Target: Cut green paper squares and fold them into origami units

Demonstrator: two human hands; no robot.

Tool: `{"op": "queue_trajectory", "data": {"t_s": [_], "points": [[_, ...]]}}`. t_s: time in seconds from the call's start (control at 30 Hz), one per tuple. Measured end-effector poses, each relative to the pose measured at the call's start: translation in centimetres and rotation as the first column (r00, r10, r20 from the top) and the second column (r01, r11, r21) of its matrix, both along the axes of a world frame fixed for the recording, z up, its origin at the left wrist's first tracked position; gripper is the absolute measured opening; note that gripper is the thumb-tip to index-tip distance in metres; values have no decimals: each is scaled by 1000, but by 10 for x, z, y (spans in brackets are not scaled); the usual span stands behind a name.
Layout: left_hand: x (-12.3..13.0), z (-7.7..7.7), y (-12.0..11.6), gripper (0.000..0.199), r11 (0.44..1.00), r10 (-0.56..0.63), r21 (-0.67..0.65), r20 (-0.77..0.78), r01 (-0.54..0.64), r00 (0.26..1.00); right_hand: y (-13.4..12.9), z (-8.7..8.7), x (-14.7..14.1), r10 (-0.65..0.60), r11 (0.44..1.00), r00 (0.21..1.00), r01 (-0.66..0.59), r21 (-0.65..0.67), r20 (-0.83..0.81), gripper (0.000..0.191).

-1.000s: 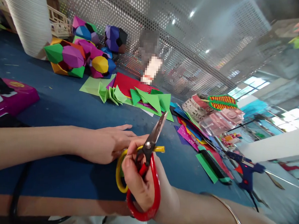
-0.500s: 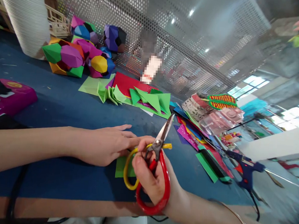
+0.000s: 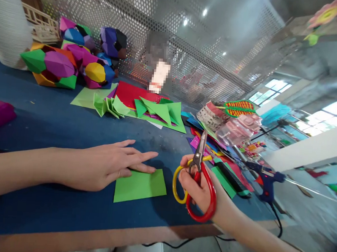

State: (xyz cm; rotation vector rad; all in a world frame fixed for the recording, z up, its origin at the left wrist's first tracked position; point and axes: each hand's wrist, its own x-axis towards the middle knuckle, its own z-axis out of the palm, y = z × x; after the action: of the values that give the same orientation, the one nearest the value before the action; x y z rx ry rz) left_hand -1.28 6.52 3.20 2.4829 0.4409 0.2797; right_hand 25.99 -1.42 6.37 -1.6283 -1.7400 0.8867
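Note:
A green paper rectangle (image 3: 140, 187) lies on the blue table near its front edge. My left hand (image 3: 106, 166) is flat with its fingers spread, the fingertips resting on the paper's upper edge. To the right of the paper, my right hand (image 3: 200, 185) is closed around scissors (image 3: 198, 158) with one yellow and one red handle. The scissors' blades are together and point up, away from me. Folded green paper pieces (image 3: 160, 112) and a red sheet (image 3: 133, 95) lie farther back.
Colourful paper shapes (image 3: 58, 64) stand at the back left beside a white ribbed cylinder (image 3: 10, 25). A blue glue gun (image 3: 268, 181) and a black-green tool (image 3: 231, 177) are at right. Behind is a perforated metal screen (image 3: 113, 4).
My right hand has moved right with the scissors, away from my left hand. More of the green paper shows, and my left fingers are spread on it. The view has shifted slightly.

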Motion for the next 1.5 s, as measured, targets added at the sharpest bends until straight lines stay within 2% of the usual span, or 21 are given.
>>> {"op": "queue_trajectory", "data": {"t_s": [0.07, 0.13, 0.17, 0.27, 0.3, 0.37, 0.43, 0.5, 0.6, 0.67, 0.73, 0.8, 0.87, 0.97, 1.03, 1.1, 1.17, 1.33, 1.4, 1.43, 1.5], "points": [[0, 1, -1, 60, 1000, 3, -24, 22, -2, 1000, 5, 7, 8, 26, 999, 991, -30, 27, 135, 17], [-1, 2, -2, 61, 999, 4, -37, 34, -3, 999, 13, 12, 22, 39, 996, 938, -65, 65, 345, 18], [-1, 2, -3, 61, 999, 8, -39, 38, -6, 999, 19, 14, 30, 33, 992, 881, -85, 88, 472, 19], [-2, 0, -4, 63, 997, 52, -53, 57, -49, 997, 34, 12, 57, -79, 993, 638, -19, 118, 766, 19], [-3, -1, -4, 65, 995, 80, -67, 63, -76, 995, 38, 11, 64, -67, 995, 597, -23, 100, 800, 23], [-3, -2, -4, 67, 985, 141, -106, 75, -133, 987, 41, 9, 71, -56, 991, 576, -66, 114, 816, 30], [-2, -1, -4, 64, 970, 195, -164, 97, -178, 976, 38, 10, 67, -99, 964, 604, -140, 227, 791, 35], [-2, 1, -5, 58, 952, 245, -217, 127, -214, 961, 31, 13, 48, -104, 921, 666, -217, 325, 739, 35], [-1, 4, -6, 52, 930, 313, -253, 161, -267, 936, 21, 22, 7, 230, 889, 749, -422, 179, 621, 32], [-1, 5, -6, 48, 922, 338, -265, 197, -282, 920, 18, 27, -18, 410, 830, 697, -552, 77, 588, 49], [-2, 5, -6, 46, 913, 356, -293, 235, -283, 905, 21, 30, -35, 487, 786, 631, -618, 11, 604, 67], [-2, 4, -6, 43, 900, 376, -334, 263, -282, 888, 28, 31, -43, 544, 753, 599, -657, -28, 587, 61], [-2, 3, -6, 40, 881, 402, -380, 282, -284, 871, 37, 29, -46, 588, 734, 617, -679, -24, 523, 35], [0, 6, -6, 43, 813, 443, -528, 286, -246, 850, 49, 21, -48, 568, 743, 724, -656, 136, 392, 14], [1, 10, -7, 50, 704, 460, -692, 275, -158, 844, 54, 12, -49, 517, 727, 788, -610, 314, 335, 14], [2, 15, -8, 55, 578, 464, -814, 266, -61, 845, 58, 3, -49, 454, 670, 819, -574, 471, 352, 18], [3, 19, -9, 58, 503, 457, -864, 256, -10, 852, 58, -4, -49, 402, 602, 824, -567, 562, 400, 23], [0, 20, -10, 62, 496, 361, -866, 269, 61, 893, 50, -10, -48, 368, 483, 811, -585, 652, 456, 30], [-2, 19, -10, 64, 483, 351, -872, 279, 83, 894, 45, -12, -48, 334, 491, 845, -534, 688, 417, 35], [-2, 18, -10, 66, 470, 360, -878, 282, 88, 890, 43, -14, -48, 298, 524, 882, -471, 710, 365, 38], [-3, 15, -10, 71, 448, 392, -890, 284, 88, 875, 42, -18, -48, 208, 633, 957, -289, 718, 201, 46]]}}
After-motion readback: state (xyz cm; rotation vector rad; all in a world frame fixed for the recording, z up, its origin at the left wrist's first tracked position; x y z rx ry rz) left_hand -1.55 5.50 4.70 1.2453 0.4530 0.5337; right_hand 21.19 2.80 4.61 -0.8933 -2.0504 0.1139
